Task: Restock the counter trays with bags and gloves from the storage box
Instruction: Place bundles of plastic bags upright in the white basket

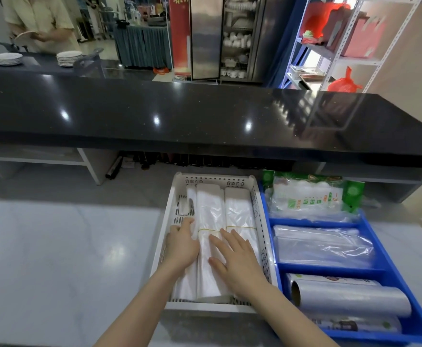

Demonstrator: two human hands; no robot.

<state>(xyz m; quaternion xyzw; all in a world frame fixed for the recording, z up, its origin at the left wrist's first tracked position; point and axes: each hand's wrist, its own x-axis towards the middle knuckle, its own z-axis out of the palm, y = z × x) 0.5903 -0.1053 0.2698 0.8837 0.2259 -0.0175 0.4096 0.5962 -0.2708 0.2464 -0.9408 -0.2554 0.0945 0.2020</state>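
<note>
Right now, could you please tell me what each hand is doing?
Left hand: open, pressed against the left bag bundle, gripping nothing.
Right hand: open, flat on the bundles.

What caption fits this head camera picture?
Both hands press bundled plastic bags flat in the white basket.

A single head-worn wide-angle camera looks forward and steeply down, close over a white tray (260, 221) and blue tray (370, 231), a black counter (179, 113) beyond.
</note>
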